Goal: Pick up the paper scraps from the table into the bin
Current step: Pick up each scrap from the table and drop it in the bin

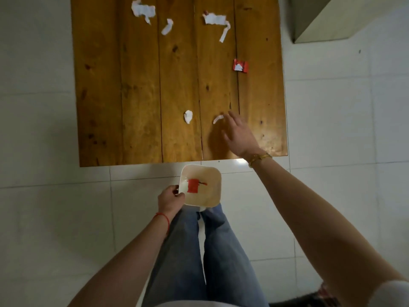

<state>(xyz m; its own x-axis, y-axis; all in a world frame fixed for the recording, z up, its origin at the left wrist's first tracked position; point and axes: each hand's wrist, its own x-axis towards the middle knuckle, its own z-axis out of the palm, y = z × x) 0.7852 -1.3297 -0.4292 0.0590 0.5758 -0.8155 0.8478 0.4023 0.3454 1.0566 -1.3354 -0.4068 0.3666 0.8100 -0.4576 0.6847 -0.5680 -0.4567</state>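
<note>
Fingers spread and empty, the right hand (240, 134) reaches over the surface (141, 85); the curled scrap (218, 118) lies just beyond its fingertips, up-left. Left hand (170, 200) pinches the bin (215, 173) rim below the surface edge, farther from every scrap.

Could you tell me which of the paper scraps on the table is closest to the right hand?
The small curved white strip, just off the right hand fingertips near the table's front edge. The white blob lies further left; the rest lie much further back.
</note>
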